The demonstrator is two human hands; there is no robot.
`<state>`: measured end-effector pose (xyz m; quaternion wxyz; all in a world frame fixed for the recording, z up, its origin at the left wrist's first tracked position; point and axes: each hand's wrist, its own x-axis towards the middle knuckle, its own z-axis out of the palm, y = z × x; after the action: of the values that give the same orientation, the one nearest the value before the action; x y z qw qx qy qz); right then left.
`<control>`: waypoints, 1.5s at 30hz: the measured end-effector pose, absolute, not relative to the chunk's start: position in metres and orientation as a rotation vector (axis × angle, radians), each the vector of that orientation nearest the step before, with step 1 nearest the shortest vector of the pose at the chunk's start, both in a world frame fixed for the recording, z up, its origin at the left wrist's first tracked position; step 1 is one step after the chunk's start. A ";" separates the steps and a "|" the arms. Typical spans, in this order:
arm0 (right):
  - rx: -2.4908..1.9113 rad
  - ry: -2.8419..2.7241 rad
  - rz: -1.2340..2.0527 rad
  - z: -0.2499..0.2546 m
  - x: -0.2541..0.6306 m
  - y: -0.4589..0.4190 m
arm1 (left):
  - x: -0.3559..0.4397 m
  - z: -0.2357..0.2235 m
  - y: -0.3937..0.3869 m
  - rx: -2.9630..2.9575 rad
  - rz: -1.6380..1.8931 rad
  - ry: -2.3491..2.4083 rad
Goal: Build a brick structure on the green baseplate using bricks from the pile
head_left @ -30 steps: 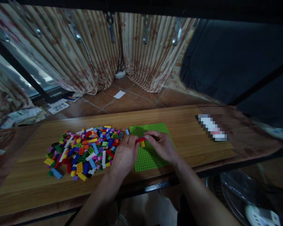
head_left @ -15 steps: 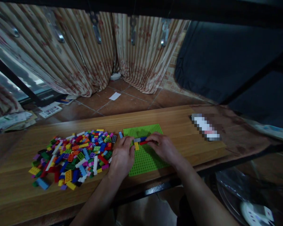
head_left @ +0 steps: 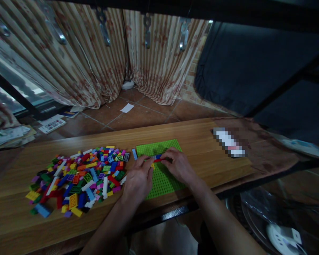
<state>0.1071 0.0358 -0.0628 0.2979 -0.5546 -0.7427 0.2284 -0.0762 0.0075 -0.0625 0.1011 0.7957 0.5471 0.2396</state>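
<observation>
Both hands meet over a green studded baseplate [head_left: 166,182]. My right hand [head_left: 177,165] pinches the right end of a long red toy brick [head_left: 158,160]. Just behind it lies a blue toy brick [head_left: 157,156], partly covered by the fingers. My left hand [head_left: 138,179] is closed, thumb and fingers at the left end of these bricks, where its fingertips hide part of them. A yellow toy brick [head_left: 152,165] peeks out beside the left thumb. Whether the red brick is pressed fully down, I cannot tell.
A wide heap of mixed toy bricks [head_left: 82,177] covers the left of the wooden table [head_left: 196,141]. One light blue brick [head_left: 134,153] sits by the baseplate's left edge. A blurred-out white object [head_left: 230,142] lies at the right, near a brown cloth [head_left: 268,148].
The red brick has shifted left, against the blue brick. My right hand has moved closer to my left, and the left fingers cover more of the yellow brick. The whole view has shifted slightly.
</observation>
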 end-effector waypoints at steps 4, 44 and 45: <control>-1.484 -1.941 0.612 -0.064 0.105 0.036 | -0.074 -0.065 0.004 2.490 0.618 1.604; -1.692 -1.637 0.759 -0.060 0.108 0.046 | -0.061 -0.068 -0.002 2.505 0.464 1.741; -1.671 -1.615 0.758 -0.061 0.110 0.046 | -0.062 -0.069 -0.002 2.495 0.507 1.729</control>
<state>0.1104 0.0465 -0.0611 0.3417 -0.6424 -0.6211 0.2913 -0.0621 -0.0020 -0.0690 0.0320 0.8103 0.5614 0.1646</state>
